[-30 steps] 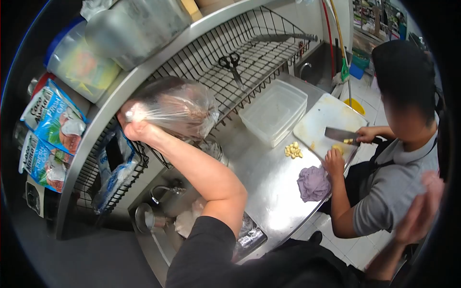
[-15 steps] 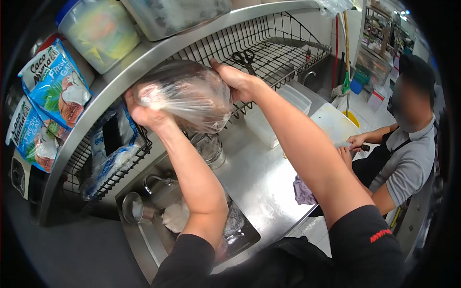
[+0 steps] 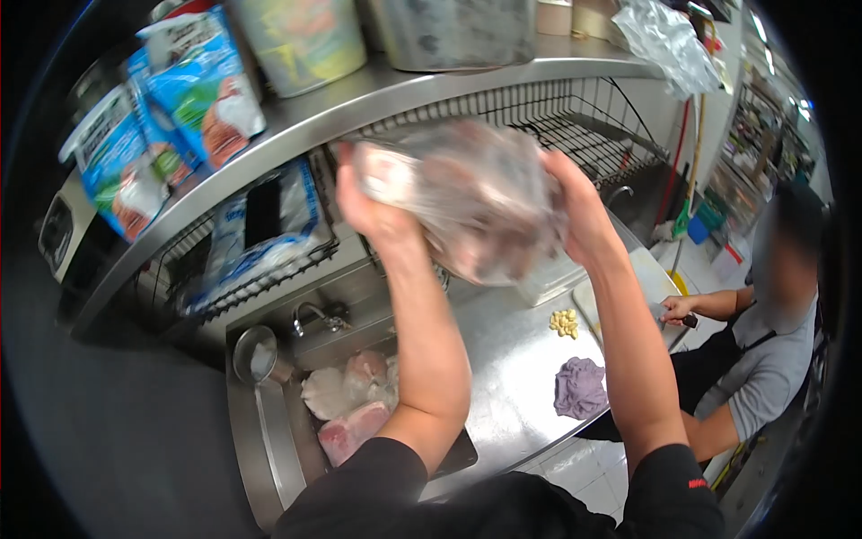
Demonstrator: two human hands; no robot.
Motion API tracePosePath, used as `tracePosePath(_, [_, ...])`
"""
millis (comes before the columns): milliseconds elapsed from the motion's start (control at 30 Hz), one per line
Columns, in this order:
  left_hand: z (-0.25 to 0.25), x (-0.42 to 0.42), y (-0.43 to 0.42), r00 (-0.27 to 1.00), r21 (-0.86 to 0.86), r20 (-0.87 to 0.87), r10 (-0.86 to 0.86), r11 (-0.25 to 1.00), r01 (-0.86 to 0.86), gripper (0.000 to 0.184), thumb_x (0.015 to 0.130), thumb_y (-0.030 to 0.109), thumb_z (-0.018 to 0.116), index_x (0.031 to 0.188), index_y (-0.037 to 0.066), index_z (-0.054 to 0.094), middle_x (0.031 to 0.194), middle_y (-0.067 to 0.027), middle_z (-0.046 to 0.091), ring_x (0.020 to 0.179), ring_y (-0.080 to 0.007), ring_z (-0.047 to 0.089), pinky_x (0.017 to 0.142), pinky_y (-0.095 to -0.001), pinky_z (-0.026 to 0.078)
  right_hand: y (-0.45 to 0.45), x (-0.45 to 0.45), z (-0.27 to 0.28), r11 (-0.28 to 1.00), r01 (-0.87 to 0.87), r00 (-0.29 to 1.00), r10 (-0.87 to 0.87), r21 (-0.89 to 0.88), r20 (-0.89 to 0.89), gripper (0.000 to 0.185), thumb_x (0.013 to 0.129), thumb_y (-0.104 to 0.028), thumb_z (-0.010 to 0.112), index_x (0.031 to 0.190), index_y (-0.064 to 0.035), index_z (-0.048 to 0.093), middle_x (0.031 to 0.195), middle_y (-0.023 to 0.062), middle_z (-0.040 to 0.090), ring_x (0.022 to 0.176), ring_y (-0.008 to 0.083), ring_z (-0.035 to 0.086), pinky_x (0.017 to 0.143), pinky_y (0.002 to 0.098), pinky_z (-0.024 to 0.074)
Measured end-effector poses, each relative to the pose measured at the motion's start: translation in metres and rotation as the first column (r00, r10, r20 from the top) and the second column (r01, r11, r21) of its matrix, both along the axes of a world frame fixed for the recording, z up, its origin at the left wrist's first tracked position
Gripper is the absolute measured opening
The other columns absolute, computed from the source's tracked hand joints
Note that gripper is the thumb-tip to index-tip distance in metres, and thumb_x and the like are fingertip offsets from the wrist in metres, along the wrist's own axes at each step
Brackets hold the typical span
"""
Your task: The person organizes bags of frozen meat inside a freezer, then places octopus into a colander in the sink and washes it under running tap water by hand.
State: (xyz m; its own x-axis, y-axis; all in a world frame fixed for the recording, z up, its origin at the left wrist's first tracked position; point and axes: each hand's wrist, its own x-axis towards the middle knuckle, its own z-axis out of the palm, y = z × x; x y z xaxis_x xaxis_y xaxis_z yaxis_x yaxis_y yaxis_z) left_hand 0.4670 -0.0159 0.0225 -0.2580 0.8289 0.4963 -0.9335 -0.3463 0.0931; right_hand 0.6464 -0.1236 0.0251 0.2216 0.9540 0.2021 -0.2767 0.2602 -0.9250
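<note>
Between my two hands hangs a clear plastic bag [image 3: 476, 207] with reddish-brown contents, blurred by motion. My left hand [image 3: 373, 202] grips its whitish gathered end on the left. Against the bag's right side, my right hand [image 3: 579, 207] holds it with curved fingers. The bag is in front of the black wire rack [image 3: 597, 148], under the metal shelf [image 3: 431, 90]. Below my left forearm is the sink [image 3: 301, 458], with packs of pale and pink meat [image 3: 355, 431] in it.
Coconut pouches [image 3: 211, 99] and tubs stand on the shelf. Garlic cloves [image 3: 564, 323] and a purple cloth [image 3: 580, 388] lie on the steel counter [image 3: 512, 377]. At right, a co-worker [image 3: 763, 359] holds a knife by a cutting board [image 3: 646, 278]. A faucet [image 3: 314, 319] rises behind the sink.
My right hand has come from the far right onto the bag. Both hands have moved the bag rightward, away from the left end of the rack. The view has shifted, showing more of the sink.
</note>
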Motion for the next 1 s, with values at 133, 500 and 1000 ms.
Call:
tracePosePath(133, [0.011,0.012,-0.047,0.594,0.236,-0.019,-0.804,0.574,0.784,0.027,0.095,0.016,0.045,0.068,0.013,0.044,0.054,0.0033,0.041,0.042,-0.0094,0.038,0.039,-0.0262,0.035,-0.037,0.006,-0.052,0.988,-0.134,0.970,0.148,0.081,-0.195,0.043,0.094,-0.038,0.044,0.119,-0.0040,0.052,0.114,0.0123,0.057,0.108,0.0212,0.054,0.094,0.0381,0.0434])
tracePosePath(500, [-0.076,-0.027,-0.311,0.497,-0.380,-0.487,-0.718,0.686,0.620,0.023,0.083,0.009,0.065,0.106,0.007,0.061,0.070,0.0048,0.055,0.053,-0.0026,0.048,0.043,-0.0192,0.036,-0.198,-0.028,-0.243,0.968,-0.239,0.920,0.251,0.076,-0.300,0.089,0.084,-0.068,0.045,0.143,-0.0051,0.027,0.141,0.0123,0.040,0.127,0.0299,0.043,0.105,0.0430,0.0382])
tracePosePath(1000, [-0.265,-0.353,-0.602,0.540,-0.681,-0.725,-0.427,0.330,-0.653,0.021,0.089,0.019,0.063,0.096,0.000,0.065,0.081,-0.0032,0.063,0.073,-0.0105,0.054,0.064,-0.0293,0.045,-0.441,-0.348,-0.402,0.221,-0.901,0.426,0.616,-0.373,-0.663,0.067,0.084,-0.044,0.065,0.136,-0.0100,0.040,0.135,0.0102,0.048,0.124,0.0296,0.044,0.106,0.0488,0.0334])
